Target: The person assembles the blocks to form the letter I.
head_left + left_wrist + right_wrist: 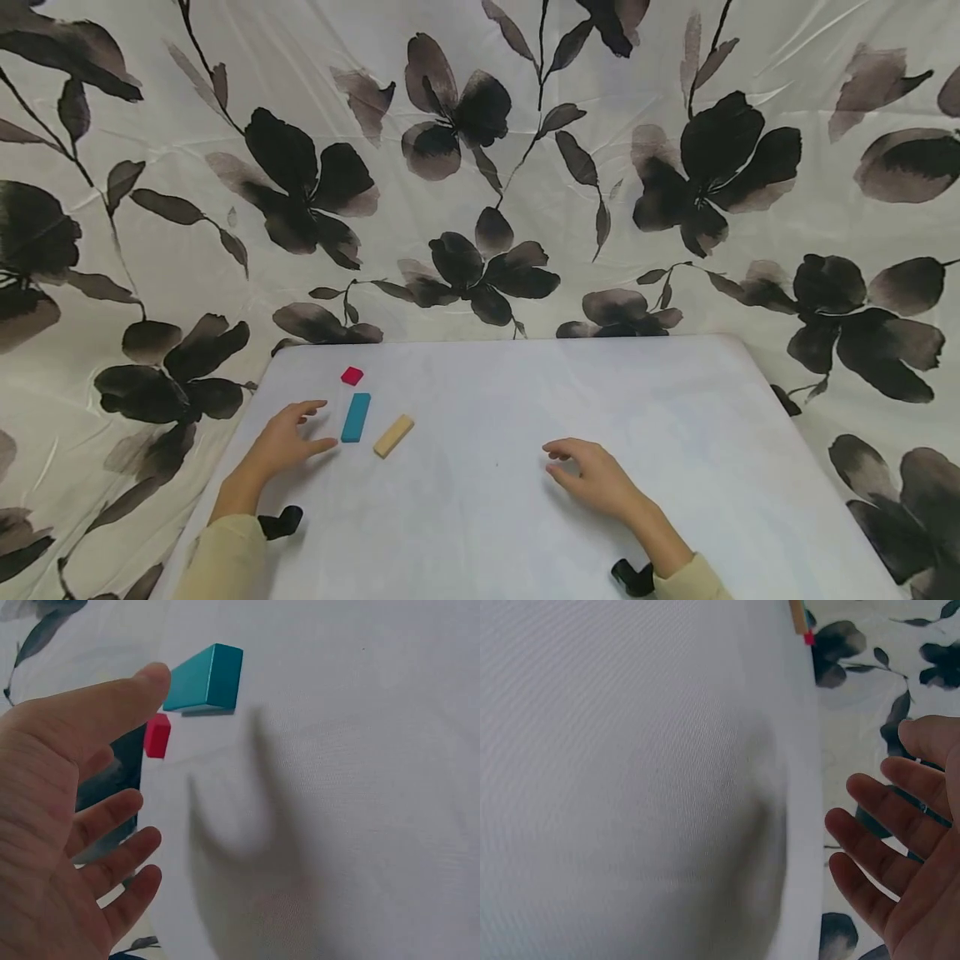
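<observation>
My left hand hovers over the left part of the white table, fingers apart and holding nothing. Just right of its thumb lies a flat blue block. Beyond that is a small red block, and to the right a pale wooden block lies at a slant. In the left wrist view the thumb tip overlaps the edge of the blue block, with the red block beneath it. My right hand, loosely bent and holding nothing, is over the table right of centre, well away from the blocks.
The white tabletop has its far edge against a hanging cloth with dark flowers. A black strap end sticks out at the left wrist, and another black piece at the right wrist.
</observation>
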The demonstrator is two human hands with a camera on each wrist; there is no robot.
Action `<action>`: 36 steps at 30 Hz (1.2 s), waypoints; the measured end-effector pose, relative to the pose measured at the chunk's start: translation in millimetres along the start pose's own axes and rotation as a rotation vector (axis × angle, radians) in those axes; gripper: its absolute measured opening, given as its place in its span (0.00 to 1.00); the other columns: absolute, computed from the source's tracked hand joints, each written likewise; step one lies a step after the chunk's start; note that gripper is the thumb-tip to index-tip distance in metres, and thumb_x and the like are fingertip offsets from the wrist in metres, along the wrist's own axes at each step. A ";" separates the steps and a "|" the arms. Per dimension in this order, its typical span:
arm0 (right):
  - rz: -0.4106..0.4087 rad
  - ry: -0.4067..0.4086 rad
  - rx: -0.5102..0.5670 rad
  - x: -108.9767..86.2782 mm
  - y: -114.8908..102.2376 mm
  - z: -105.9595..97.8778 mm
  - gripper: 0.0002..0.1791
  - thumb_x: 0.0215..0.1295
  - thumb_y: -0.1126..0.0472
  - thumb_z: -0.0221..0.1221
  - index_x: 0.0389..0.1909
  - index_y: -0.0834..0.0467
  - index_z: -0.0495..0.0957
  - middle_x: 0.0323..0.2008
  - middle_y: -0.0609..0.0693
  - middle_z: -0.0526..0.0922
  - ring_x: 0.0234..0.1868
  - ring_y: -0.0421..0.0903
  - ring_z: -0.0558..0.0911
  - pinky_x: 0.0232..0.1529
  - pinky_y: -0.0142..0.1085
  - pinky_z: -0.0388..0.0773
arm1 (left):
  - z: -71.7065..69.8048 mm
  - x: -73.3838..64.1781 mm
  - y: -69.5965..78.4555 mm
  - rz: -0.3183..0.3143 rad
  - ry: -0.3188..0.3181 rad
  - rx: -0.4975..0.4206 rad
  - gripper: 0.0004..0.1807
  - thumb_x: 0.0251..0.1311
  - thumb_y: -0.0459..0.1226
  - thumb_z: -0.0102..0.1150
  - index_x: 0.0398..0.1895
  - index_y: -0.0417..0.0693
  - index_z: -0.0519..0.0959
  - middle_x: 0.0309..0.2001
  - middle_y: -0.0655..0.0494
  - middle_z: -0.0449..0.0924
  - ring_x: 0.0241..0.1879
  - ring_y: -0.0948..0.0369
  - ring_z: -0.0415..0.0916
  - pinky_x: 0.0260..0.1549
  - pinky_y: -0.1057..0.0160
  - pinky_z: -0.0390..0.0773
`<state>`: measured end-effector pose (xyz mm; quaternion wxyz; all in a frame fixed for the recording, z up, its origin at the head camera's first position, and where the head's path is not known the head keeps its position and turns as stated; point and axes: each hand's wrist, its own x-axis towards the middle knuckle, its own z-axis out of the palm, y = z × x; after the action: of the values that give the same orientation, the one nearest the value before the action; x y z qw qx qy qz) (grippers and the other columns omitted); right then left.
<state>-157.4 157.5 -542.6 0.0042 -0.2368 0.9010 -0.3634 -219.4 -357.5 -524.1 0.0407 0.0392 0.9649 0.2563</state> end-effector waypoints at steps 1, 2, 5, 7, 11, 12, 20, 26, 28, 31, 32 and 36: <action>-0.001 -0.010 0.002 0.7 -1.5 2.8 0.17 0.66 0.56 0.61 0.55 0.57 0.79 0.49 0.46 0.83 0.48 0.43 0.80 0.47 0.44 0.76 | 0.3 1.0 -1.3 -0.008 -0.006 -0.008 0.44 0.48 0.50 0.75 0.66 0.41 0.67 0.59 0.34 0.69 0.57 0.38 0.66 0.52 0.38 0.68; 0.001 -0.016 0.009 1.5 -3.1 5.3 0.17 0.66 0.56 0.61 0.54 0.56 0.79 0.49 0.45 0.82 0.48 0.43 0.80 0.47 0.44 0.76 | 0.9 2.2 -2.4 -0.011 -0.012 -0.012 0.45 0.47 0.50 0.75 0.66 0.41 0.67 0.59 0.34 0.69 0.57 0.38 0.66 0.52 0.38 0.68; -0.002 -0.021 0.025 4.7 -7.3 11.8 0.17 0.66 0.57 0.62 0.54 0.56 0.80 0.49 0.44 0.82 0.48 0.41 0.79 0.48 0.43 0.75 | 2.7 7.3 -4.8 -0.030 -0.033 -0.025 0.45 0.48 0.49 0.75 0.67 0.43 0.67 0.61 0.35 0.68 0.58 0.39 0.65 0.53 0.39 0.68; -0.013 -0.024 0.030 6.8 -9.3 15.2 0.17 0.66 0.57 0.62 0.55 0.55 0.80 0.49 0.43 0.82 0.48 0.41 0.79 0.48 0.43 0.75 | 4.2 11.0 -5.3 -0.043 -0.045 -0.028 0.45 0.48 0.49 0.75 0.67 0.43 0.66 0.61 0.35 0.67 0.58 0.39 0.65 0.53 0.39 0.68; -0.038 -0.037 0.045 10.0 -13.6 20.4 0.18 0.67 0.55 0.61 0.56 0.56 0.79 0.50 0.42 0.81 0.49 0.41 0.79 0.48 0.42 0.75 | 7.3 18.4 -5.3 -0.063 -0.058 -0.034 0.46 0.46 0.50 0.76 0.67 0.43 0.67 0.62 0.35 0.67 0.59 0.39 0.64 0.53 0.39 0.67; -0.046 -0.038 0.046 11.0 -14.4 22.1 0.18 0.67 0.55 0.61 0.56 0.55 0.79 0.50 0.42 0.81 0.49 0.40 0.79 0.48 0.42 0.75 | 7.8 19.7 -5.5 -0.062 -0.058 -0.034 0.46 0.45 0.50 0.76 0.67 0.42 0.67 0.61 0.34 0.67 0.59 0.39 0.64 0.53 0.38 0.67; -0.088 -0.050 0.092 18.1 -21.4 36.0 0.17 0.69 0.55 0.59 0.54 0.57 0.79 0.51 0.44 0.82 0.48 0.42 0.79 0.48 0.42 0.75 | 14.0 25.0 -8.2 -0.065 -0.051 -0.040 0.49 0.41 0.51 0.78 0.66 0.42 0.67 0.59 0.34 0.69 0.56 0.40 0.66 0.52 0.39 0.69; -0.102 -0.088 0.105 23.2 -27.9 40.6 0.17 0.70 0.55 0.58 0.56 0.57 0.79 0.51 0.44 0.81 0.49 0.42 0.79 0.48 0.40 0.75 | 21.9 24.3 -9.8 -0.061 -0.024 -0.040 0.49 0.41 0.52 0.78 0.66 0.40 0.68 0.59 0.34 0.68 0.55 0.40 0.68 0.52 0.40 0.70; -0.105 -0.100 0.104 26.1 -30.2 40.7 0.17 0.70 0.55 0.58 0.56 0.57 0.79 0.51 0.45 0.81 0.49 0.42 0.79 0.48 0.39 0.75 | 24.5 23.8 -9.5 -0.052 -0.015 -0.041 0.49 0.42 0.54 0.77 0.66 0.40 0.68 0.59 0.34 0.68 0.54 0.41 0.68 0.51 0.41 0.70; -0.106 -0.115 0.100 30.9 -32.2 40.6 0.17 0.70 0.56 0.58 0.56 0.58 0.78 0.51 0.45 0.81 0.49 0.42 0.79 0.48 0.39 0.75 | 28.0 24.6 -7.1 -0.032 0.007 -0.031 0.49 0.43 0.55 0.76 0.66 0.41 0.68 0.56 0.35 0.71 0.52 0.43 0.69 0.50 0.42 0.71; -0.106 -0.118 0.097 32.5 -32.7 40.6 0.17 0.70 0.55 0.57 0.56 0.58 0.78 0.51 0.45 0.81 0.49 0.42 0.79 0.48 0.40 0.75 | 29.1 25.4 -6.3 -0.025 0.015 -0.027 0.49 0.43 0.55 0.75 0.66 0.41 0.68 0.55 0.36 0.71 0.51 0.44 0.69 0.49 0.42 0.71; -0.113 -0.117 0.105 36.0 -33.3 41.7 0.17 0.70 0.56 0.57 0.55 0.59 0.79 0.51 0.47 0.82 0.48 0.42 0.79 0.48 0.41 0.75 | 34.9 28.3 -4.5 -0.018 0.043 -0.013 0.48 0.43 0.56 0.75 0.66 0.42 0.69 0.50 0.39 0.73 0.49 0.46 0.68 0.47 0.44 0.72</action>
<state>-167.8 94.0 -545.5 0.0488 -0.3073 0.8641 -0.3955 -244.4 -341.5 -558.2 0.0224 0.0245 0.9642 0.2632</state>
